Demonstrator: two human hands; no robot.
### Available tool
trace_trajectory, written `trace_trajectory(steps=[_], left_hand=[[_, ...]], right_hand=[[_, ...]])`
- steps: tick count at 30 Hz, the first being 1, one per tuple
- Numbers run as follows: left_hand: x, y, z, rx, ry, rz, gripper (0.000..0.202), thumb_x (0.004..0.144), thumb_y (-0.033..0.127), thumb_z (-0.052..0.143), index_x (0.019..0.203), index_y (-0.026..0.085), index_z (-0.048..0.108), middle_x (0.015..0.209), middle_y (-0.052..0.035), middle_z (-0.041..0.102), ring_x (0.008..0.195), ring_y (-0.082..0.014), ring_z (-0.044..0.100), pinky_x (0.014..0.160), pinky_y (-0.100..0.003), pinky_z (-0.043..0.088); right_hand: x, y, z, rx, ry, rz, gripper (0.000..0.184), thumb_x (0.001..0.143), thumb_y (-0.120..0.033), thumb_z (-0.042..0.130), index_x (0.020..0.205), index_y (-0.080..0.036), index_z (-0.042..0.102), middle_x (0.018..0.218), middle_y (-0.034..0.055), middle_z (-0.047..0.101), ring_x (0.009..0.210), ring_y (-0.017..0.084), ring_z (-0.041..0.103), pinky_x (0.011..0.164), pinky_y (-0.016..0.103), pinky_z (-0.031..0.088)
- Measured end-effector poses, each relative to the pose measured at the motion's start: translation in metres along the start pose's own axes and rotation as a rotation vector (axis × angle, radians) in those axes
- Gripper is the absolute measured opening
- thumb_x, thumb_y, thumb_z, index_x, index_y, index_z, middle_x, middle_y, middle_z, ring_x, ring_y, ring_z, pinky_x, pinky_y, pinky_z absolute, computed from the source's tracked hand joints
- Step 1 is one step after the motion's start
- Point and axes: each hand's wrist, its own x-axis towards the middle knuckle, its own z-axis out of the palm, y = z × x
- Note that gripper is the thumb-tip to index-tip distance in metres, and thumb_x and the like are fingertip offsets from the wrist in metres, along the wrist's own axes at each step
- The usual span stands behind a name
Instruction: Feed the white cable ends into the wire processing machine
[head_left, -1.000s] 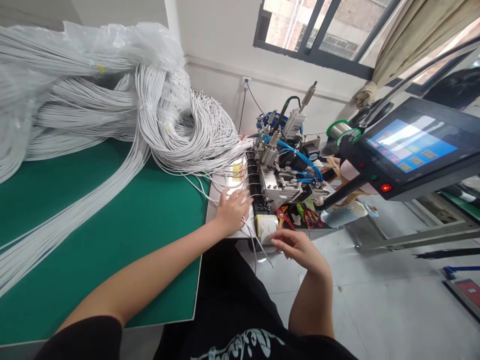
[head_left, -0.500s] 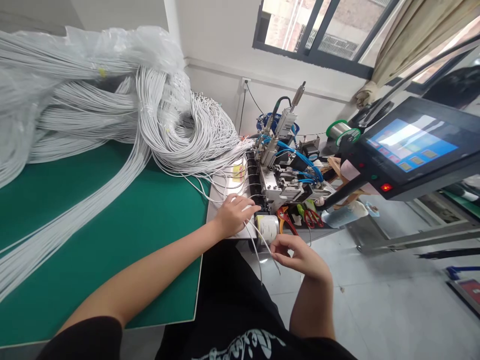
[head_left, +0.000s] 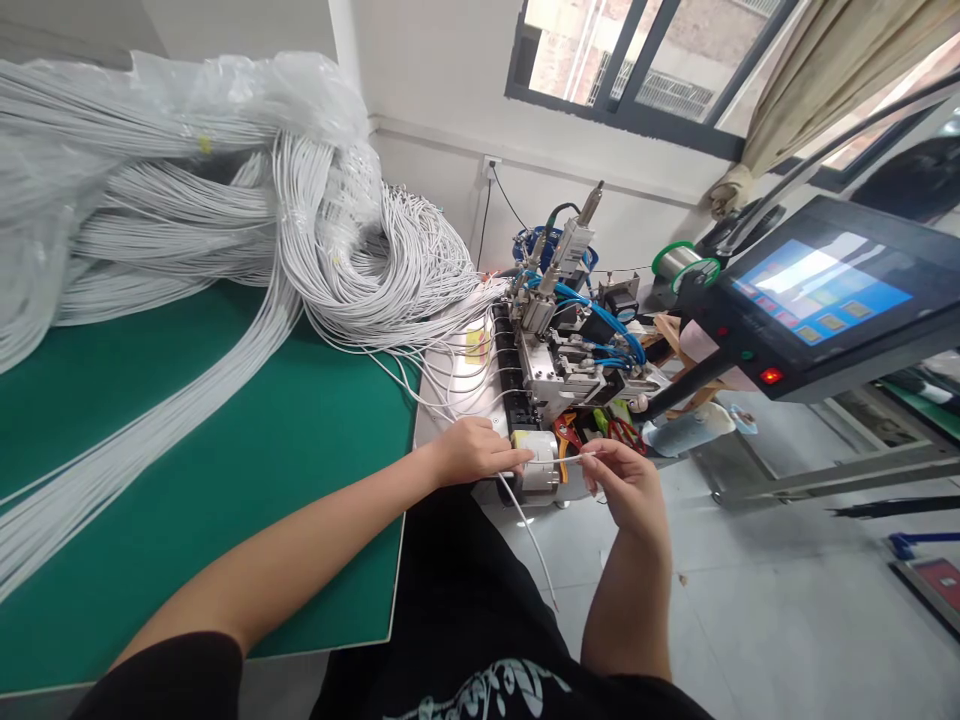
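Note:
A white cable (head_left: 556,460) runs level between my two hands, in front of a white roll (head_left: 538,447) at the table corner. My left hand (head_left: 474,452) is closed around the cable, its index finger pointing along it. The thumb and fingertips of my right hand (head_left: 624,482) pinch the cable's end. A second white cable (head_left: 531,530) hangs from beneath my left hand toward my lap. Just beyond my left hand stands a machine (head_left: 544,350) with metal cylinders and blue air hoses; several white cables lead into its black front strip (head_left: 512,365).
Big bundles of white cable (head_left: 360,260), partly in clear plastic, lie on the green tabletop (head_left: 330,440). A touchscreen panel (head_left: 825,295) juts in at the right. Cutters with red and orange handles (head_left: 566,435) and a wire spool (head_left: 679,262) sit by the machine.
My right hand has moved up and right, drawing one cable straight and level. My left hand has come slightly lower, away from the black strip. The other cable's free end has swung right.

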Motion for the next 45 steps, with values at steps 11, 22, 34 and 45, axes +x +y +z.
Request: trace_trajectory(steps=[11,22,34,45], left_hand=[[-0.001,0.003,0.001,0.159,-0.059,-0.189,0.025,0.099,0.028,0.042,0.084,0.020,0.060,0.063,0.0021,0.060,0.061,-0.0119,0.053,0.064,-0.028,0.034],[-0.002,0.005,-0.004,0.183,-0.014,-0.282,0.020,0.092,0.013,0.046,0.092,0.025,0.063,0.071,0.0044,0.067,0.079,-0.0144,0.056,0.081,-0.037,0.023],[-0.002,0.000,0.002,0.214,-0.136,-0.401,0.025,0.082,0.002,0.047,0.084,0.022,0.062,0.067,0.0018,0.060,0.078,-0.0175,0.056,0.081,-0.037,0.024],[-0.002,0.003,0.000,0.206,-0.228,-0.421,0.046,0.082,0.008,0.051,0.124,0.025,0.059,0.080,-0.0012,0.067,0.088,-0.0198,0.057,0.086,-0.041,0.025]], right_hand=[[0.014,0.008,0.036,0.015,0.336,-0.093,0.029,0.081,-0.044,0.067,0.087,-0.016,0.069,0.071,0.0048,0.065,0.044,0.008,0.040,0.039,0.025,0.033],[0.022,0.022,0.032,0.019,0.184,-0.002,0.036,0.084,-0.048,0.061,0.099,-0.016,0.066,0.077,0.0037,0.060,0.050,0.009,0.042,0.044,0.023,0.034],[0.037,0.021,0.029,0.116,0.059,0.086,0.035,0.079,-0.046,0.065,0.094,-0.015,0.067,0.071,0.0026,0.060,0.044,0.006,0.032,0.041,0.023,0.026],[0.056,0.033,0.025,-0.453,0.104,-0.039,0.037,0.080,-0.051,0.061,0.084,-0.015,0.068,0.075,0.0075,0.069,0.065,0.019,0.060,0.061,0.028,0.046]])
